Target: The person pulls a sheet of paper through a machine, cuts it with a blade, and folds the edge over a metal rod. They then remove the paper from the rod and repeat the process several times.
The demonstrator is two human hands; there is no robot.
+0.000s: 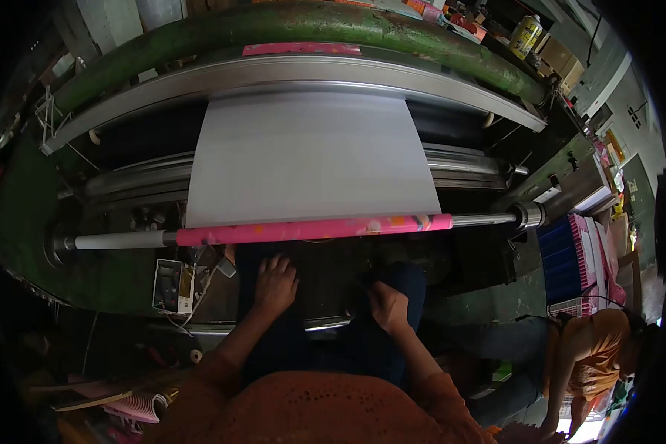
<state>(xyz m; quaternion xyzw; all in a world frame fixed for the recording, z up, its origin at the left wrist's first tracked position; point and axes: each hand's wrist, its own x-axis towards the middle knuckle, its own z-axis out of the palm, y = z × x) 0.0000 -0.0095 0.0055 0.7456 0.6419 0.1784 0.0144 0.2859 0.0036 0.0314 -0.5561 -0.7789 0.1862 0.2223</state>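
My left hand [276,286] lies on my left thigh with its fingers stretched out and holds nothing. Over my right thigh, my right hand [388,305] is closed with its fingers curled; whether something is inside is hidden. Just beyond both hands, a pink roll with a colourful print [314,229] is wound on a metal shaft [485,220]. A wide white sheet [314,155] runs from under a metal crossbar [303,72] down to this roll. Neither hand touches the roll or the sheet.
A green roller [274,27] spans the back of the machine. At its left front stands a small open box [174,287] with a cable. Another person in an orange top [596,344] bends at the lower right, near blue and pink stacked material [570,255].
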